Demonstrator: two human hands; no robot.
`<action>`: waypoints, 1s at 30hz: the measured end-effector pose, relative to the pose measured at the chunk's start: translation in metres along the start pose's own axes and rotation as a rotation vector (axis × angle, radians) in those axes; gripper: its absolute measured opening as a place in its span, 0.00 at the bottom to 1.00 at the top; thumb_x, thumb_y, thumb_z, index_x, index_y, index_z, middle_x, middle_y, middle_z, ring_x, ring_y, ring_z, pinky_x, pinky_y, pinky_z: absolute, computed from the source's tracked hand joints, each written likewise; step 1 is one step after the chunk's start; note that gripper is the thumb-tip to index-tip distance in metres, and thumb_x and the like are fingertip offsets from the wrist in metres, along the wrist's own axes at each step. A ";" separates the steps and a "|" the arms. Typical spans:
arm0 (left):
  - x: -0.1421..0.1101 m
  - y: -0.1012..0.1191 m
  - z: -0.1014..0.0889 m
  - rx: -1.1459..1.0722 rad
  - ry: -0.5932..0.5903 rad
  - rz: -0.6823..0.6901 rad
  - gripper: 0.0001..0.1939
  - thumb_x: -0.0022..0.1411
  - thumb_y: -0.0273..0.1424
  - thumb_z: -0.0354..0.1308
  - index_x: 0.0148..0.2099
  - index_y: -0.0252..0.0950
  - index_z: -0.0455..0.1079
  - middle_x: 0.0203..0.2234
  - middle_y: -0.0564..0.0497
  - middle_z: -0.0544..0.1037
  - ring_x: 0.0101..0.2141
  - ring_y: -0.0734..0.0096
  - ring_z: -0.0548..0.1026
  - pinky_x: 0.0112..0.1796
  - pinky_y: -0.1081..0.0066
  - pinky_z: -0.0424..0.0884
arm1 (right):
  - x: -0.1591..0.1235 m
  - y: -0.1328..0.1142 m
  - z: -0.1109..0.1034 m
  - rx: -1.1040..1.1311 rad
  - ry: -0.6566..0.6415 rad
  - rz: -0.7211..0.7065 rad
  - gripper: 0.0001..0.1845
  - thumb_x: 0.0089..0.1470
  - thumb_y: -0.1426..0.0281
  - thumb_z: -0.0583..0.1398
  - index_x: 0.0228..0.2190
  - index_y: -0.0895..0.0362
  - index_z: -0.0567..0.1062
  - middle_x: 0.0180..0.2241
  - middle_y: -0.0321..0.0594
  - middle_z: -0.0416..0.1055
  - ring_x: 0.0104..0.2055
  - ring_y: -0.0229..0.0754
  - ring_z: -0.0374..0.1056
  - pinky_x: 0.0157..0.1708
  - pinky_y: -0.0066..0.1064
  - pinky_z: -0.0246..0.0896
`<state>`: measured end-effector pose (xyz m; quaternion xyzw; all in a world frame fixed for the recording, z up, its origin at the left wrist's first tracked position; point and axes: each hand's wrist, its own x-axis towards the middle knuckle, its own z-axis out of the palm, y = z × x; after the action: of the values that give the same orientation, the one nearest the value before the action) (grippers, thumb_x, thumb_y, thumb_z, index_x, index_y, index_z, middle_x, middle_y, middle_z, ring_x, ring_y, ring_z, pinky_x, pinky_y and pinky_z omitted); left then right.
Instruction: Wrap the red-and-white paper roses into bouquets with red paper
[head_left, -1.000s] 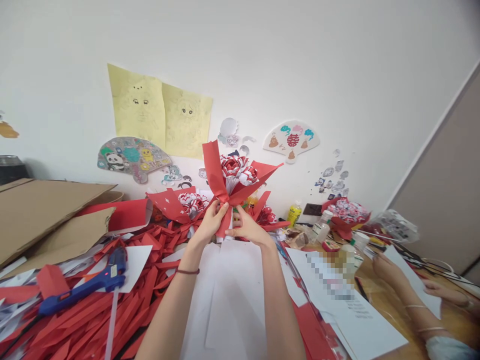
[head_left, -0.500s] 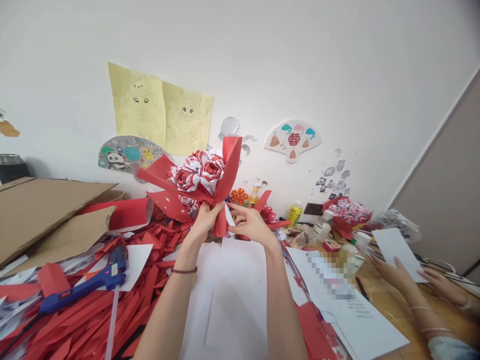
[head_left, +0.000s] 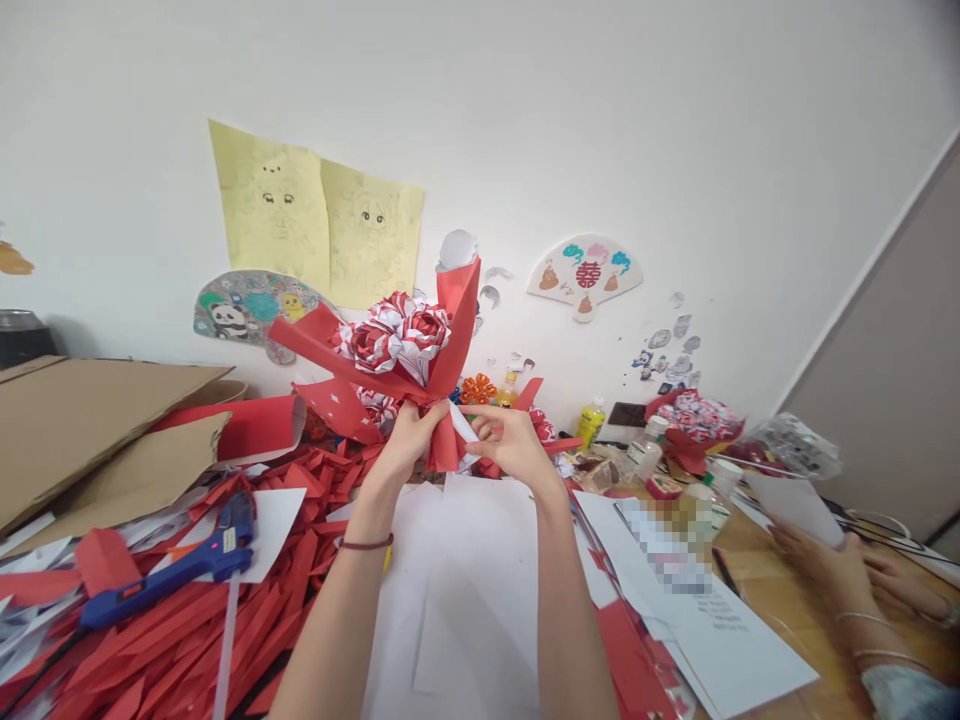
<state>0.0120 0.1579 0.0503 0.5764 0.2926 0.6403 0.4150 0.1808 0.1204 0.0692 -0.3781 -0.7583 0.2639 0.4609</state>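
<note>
I hold a paper bouquet (head_left: 397, 345) of red-and-white folded roses wrapped in red paper, raised above the table and tilted to the left. My left hand (head_left: 409, 440) is closed round its gathered stem just below the flowers. My right hand (head_left: 510, 440) is beside the stem on the right, fingers curled, its fingertips on a white strip of paper at the wrap's base. White sheets (head_left: 457, 570) lie on the table under my forearms.
A blue glue gun (head_left: 169, 575) lies on red paper strips (head_left: 247, 620) at the left, beside cardboard (head_left: 82, 420). More bouquets (head_left: 694, 420), bottles (head_left: 589, 425) and printed sheets (head_left: 712, 620) sit at the right, where another person's hands (head_left: 847, 570) hold white paper.
The bouquet has swung from leaning right to leaning left in my left hand. My right hand loosened from the stem and now fingers the white strip. The other person lifted a sheet.
</note>
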 end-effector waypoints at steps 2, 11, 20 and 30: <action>-0.001 0.002 0.001 -0.003 -0.005 0.000 0.18 0.55 0.41 0.60 0.40 0.31 0.70 0.35 0.45 0.77 0.40 0.61 0.73 0.43 0.65 0.68 | 0.000 -0.002 0.000 -0.002 0.024 -0.001 0.27 0.42 0.77 0.65 0.48 0.56 0.78 0.29 0.34 0.69 0.28 0.35 0.61 0.30 0.26 0.62; -0.006 0.014 0.002 0.028 -0.059 0.026 0.16 0.57 0.38 0.58 0.42 0.32 0.71 0.39 0.44 0.78 0.43 0.61 0.73 0.45 0.67 0.67 | -0.003 -0.002 -0.003 -0.098 0.067 -0.046 0.25 0.44 0.77 0.62 0.47 0.56 0.78 0.31 0.36 0.69 0.32 0.37 0.62 0.34 0.29 0.60; -0.013 0.023 0.003 0.050 -0.086 -0.057 0.15 0.54 0.40 0.60 0.37 0.33 0.69 0.29 0.49 0.76 0.37 0.63 0.73 0.40 0.68 0.68 | -0.005 -0.001 -0.007 -0.149 0.033 -0.094 0.27 0.44 0.78 0.61 0.49 0.56 0.78 0.30 0.35 0.67 0.30 0.36 0.59 0.30 0.28 0.57; -0.014 0.024 0.010 0.027 0.000 -0.066 0.16 0.53 0.41 0.61 0.38 0.34 0.70 0.28 0.47 0.77 0.39 0.56 0.75 0.41 0.63 0.70 | -0.002 -0.001 -0.010 0.028 -0.031 -0.031 0.23 0.52 0.67 0.62 0.51 0.57 0.74 0.33 0.38 0.70 0.33 0.39 0.64 0.35 0.30 0.61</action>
<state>0.0166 0.1332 0.0659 0.5720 0.3203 0.6221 0.4281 0.1901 0.1190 0.0730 -0.3555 -0.7674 0.2732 0.4584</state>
